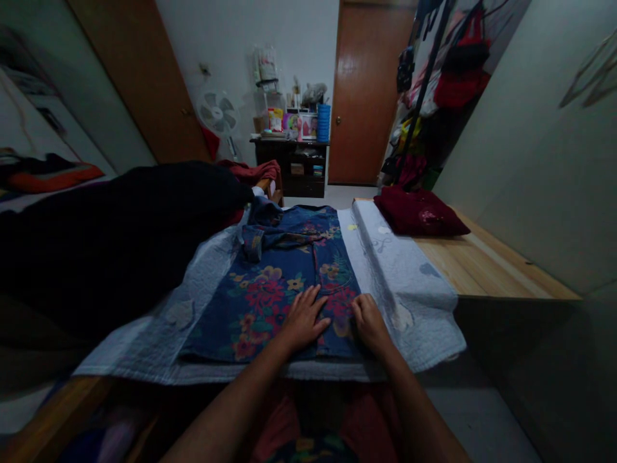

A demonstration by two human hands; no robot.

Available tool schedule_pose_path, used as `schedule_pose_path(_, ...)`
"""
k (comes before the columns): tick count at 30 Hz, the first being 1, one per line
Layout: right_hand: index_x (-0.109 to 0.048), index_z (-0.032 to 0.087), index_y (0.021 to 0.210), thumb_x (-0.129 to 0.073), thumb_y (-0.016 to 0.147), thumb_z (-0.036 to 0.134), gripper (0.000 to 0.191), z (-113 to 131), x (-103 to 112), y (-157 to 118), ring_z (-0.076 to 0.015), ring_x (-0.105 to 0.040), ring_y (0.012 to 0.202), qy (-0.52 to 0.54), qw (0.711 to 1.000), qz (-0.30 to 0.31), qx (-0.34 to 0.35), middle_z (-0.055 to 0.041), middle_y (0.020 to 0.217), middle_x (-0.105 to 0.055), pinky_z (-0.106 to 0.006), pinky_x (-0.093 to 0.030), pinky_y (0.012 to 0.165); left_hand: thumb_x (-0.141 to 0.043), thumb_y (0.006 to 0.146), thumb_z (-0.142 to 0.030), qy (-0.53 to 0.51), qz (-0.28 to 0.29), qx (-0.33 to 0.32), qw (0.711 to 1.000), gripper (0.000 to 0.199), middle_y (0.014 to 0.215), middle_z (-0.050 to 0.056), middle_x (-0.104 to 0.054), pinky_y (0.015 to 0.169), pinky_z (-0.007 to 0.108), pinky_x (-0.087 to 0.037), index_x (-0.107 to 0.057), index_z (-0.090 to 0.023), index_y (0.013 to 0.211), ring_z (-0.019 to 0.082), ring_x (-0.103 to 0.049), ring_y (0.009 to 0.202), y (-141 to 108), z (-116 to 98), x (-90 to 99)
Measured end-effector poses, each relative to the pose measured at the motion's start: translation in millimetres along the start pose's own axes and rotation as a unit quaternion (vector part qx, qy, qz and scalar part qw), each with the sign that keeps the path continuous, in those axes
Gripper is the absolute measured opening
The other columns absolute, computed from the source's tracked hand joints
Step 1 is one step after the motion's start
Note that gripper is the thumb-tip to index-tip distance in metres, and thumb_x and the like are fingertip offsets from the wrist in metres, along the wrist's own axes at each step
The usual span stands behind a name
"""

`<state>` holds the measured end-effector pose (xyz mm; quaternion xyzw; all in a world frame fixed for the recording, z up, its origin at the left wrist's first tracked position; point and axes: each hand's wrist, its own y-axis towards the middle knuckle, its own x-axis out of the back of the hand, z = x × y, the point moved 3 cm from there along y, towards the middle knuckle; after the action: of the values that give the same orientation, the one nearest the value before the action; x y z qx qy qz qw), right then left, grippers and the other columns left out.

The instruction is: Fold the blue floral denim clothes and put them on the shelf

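Observation:
A dark blue floral shirt [270, 289] lies spread on a pale quilted cloth [186, 312], one sleeve folded across its upper part. My left hand [304, 318] rests flat on the lower middle of the shirt, fingers apart and holding nothing. At the shirt's right edge my right hand [369, 315] is closed, its curled fingers pinching the fabric there. The fingertips of that hand are partly hidden.
A large black cloth heap [120, 231] borders the shirt on the left. To the right, a folded maroon garment [419, 212] sits on a wooden board [486, 263]. Farther back are a fan [218, 114], a dark cabinet [289, 168] and a brown door [364, 96].

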<state>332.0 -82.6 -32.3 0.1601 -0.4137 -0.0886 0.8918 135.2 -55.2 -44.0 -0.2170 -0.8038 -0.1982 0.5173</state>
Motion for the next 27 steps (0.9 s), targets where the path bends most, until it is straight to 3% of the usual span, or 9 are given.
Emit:
schedule_pose_path(3,-0.047,0.022,0.075,-0.035,0.095,0.033,0.026,-12,29,-1,-0.0178,-0.053,0.075,0.001,0.999,-0.004,-0.038,-0.004,0.078,-0.055,-0.028,-0.04,0.071,-0.059,0.083,-0.054,-0.016,0.024,-0.016,0.999,0.069,0.162,0.005,-0.015,0.118,0.053,-0.014,-0.041,-0.028,0.145,0.029,-0.009,0.148,-6,-5,1.4)
schedule_pose_path(9,-0.048,0.022,0.071,-0.039,0.095,0.036,0.029,-30,64,-12,-0.0161,-0.054,0.061,-0.105,0.984,0.024,-0.138,-0.0021,0.065,-0.057,-0.026,-0.032,0.059,-0.062,0.079,-0.053,-0.027,0.049,-0.03,0.998,0.073,0.159,0.004,-0.026,0.118,0.055,-0.009,-0.042,-0.027,0.144,0.03,-0.011,0.148,-9,-11,3.0)
schedule_pose_path(12,-0.056,0.02,0.091,-0.041,0.094,0.028,0.018,-33,76,-19,-0.0176,-0.057,0.062,-0.184,0.967,0.006,-0.178,-0.0035,0.069,-0.061,-0.027,-0.031,0.058,-0.063,0.079,-0.05,-0.028,0.044,-0.03,0.998,0.072,0.158,0.004,-0.029,0.118,0.055,-0.009,-0.042,-0.027,0.144,0.03,-0.012,0.148,-9,-11,2.8)
schedule_pose_path(15,-0.053,0.014,0.114,-0.041,0.088,0.017,0.029,-29,79,-23,-0.0232,-0.061,0.082,-0.242,0.956,-0.052,-0.156,-0.0113,0.09,-0.065,-0.031,-0.04,0.068,-0.063,0.079,-0.049,-0.025,0.037,-0.037,0.998,0.072,0.157,0.004,-0.03,0.119,0.055,-0.008,-0.041,-0.027,0.144,0.03,-0.012,0.148,-9,-11,2.4)
schedule_pose_path(18,-0.052,0.012,0.121,-0.043,0.084,0.015,0.037,-17,62,-24,-0.0292,-0.053,0.113,-0.246,0.962,-0.1,-0.066,-0.0179,0.116,-0.059,-0.04,-0.041,0.091,-0.062,0.08,-0.054,-0.024,0.039,-0.04,0.998,0.074,0.158,0.004,-0.028,0.118,0.055,-0.007,-0.04,-0.027,0.145,0.03,-0.01,0.148,-10,-10,1.7)
schedule_pose_path(20,-0.053,0.014,0.121,-0.042,0.087,0.018,0.035,-8,41,-24,-0.0289,-0.048,0.121,-0.217,0.971,-0.099,-0.028,-0.0171,0.124,-0.056,-0.043,-0.04,0.098,-0.06,0.078,-0.061,-0.022,0.047,-0.043,0.998,0.079,0.159,0.004,-0.026,0.118,0.056,-0.007,-0.038,-0.028,0.146,0.031,-0.009,0.148,-9,-10,1.2)
schedule_pose_path(24,-0.052,0.013,0.128,-0.042,0.092,0.024,0.039,8,-4,-26,-0.0264,-0.041,0.133,-0.179,0.983,-0.011,0.037,-0.0165,0.14,-0.049,-0.044,-0.034,0.109,-0.059,0.07,-0.076,-0.021,0.073,-0.051,0.996,0.096,0.16,0.006,-0.02,0.117,0.058,-0.006,-0.032,-0.029,0.149,0.034,-0.005,0.148,-8,-10,2.0)
schedule_pose_path(27,-0.048,0.013,0.136,-0.046,0.092,0.03,0.048,10,-19,-28,-0.0264,-0.036,0.139,-0.185,0.978,0.077,0.055,-0.0142,0.147,-0.044,-0.045,-0.028,0.113,-0.058,0.067,-0.079,-0.024,0.097,-0.051,0.994,0.102,0.161,0.008,-0.017,0.117,0.058,-0.005,-0.03,-0.028,0.15,0.034,-0.003,0.148,-8,-11,4.6)
